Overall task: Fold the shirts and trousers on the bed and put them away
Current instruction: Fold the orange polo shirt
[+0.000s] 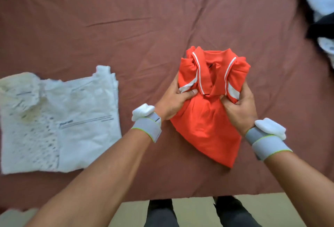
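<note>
- Orange polo shirt with white-piped collar and white shoulder panels (207, 118) lies near the front edge of the bed, right of centre, on the maroon-brown bedsheet (126, 9). Collar end points away from the person; lower body trails back toward them, skewed to the right.
- Left hand (173, 103) grips the shirt's left side just below the collar, thumb laid over the top, fingers tucked under the fabric.
- Right hand (238, 107) grips the opposite side the same way, thumb on top, fingers curled round the bunched sleeve area.
- Judgement: holding both sides at shoulder level keeps the tucked sleeves in place and the collar square, likely so the top half can be brought over the bottom, or the bundle lifted. Fold looks partway done; lower hem not yet squared.
- White patterned shirt, already folded flat (59, 121), sits to the left, well apart from the orange one. Probably parked there as a finished piece awaiting putting away.
- Small printed line and mark on the white shirt's front; blurred, unreadable. No brand legible on the orange shirt.
- Grey wrist straps with white modules on both wrists (147, 123).
- Heap of pale and dark clothes (319, 9) at the far right corner, presumably still to fold.
</note>
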A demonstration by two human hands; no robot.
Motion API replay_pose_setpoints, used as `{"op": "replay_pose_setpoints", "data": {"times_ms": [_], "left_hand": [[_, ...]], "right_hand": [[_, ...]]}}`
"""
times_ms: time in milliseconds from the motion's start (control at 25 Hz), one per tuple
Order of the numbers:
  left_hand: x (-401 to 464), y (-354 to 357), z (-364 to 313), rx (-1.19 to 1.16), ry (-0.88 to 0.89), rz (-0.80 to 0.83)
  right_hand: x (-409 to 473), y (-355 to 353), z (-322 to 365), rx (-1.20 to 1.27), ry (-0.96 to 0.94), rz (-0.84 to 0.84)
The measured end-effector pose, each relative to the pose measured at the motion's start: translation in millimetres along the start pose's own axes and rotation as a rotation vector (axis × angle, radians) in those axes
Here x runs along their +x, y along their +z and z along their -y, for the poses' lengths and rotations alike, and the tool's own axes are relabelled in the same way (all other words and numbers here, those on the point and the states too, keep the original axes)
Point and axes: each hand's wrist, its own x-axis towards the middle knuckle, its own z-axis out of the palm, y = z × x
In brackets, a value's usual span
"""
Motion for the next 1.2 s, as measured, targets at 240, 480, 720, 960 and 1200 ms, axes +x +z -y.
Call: {"op": "replay_pose_setpoints", "data": {"times_ms": [240,480,720,960,1200], "left_hand": [[-85.5,-92.7,-6.9,-0.078,0.056,-0.218],[-173.8,-174.0,-6.1,-0.155,0.044,-0.362],[-192.8,-295.5,-23.2,-0.152,0.022,-0.456],[-131.2,-419.1,42.8,0.220,-0.109,-0.364],[-151.3,-430.9,57.7,0.378,-0.151,-0.274]], "right_hand": [[-30.4,87.1,48.4,-0.042,-0.083,0.241],[-67.3,173.7,91.6,-0.028,-0.110,0.506],[-75.7,276.6,136.0,0.216,0.076,0.549],[-41.3,360.4,57.7,0.160,0.347,0.326],[-68.9,339.2,44.6,0.061,0.379,0.382]]}}
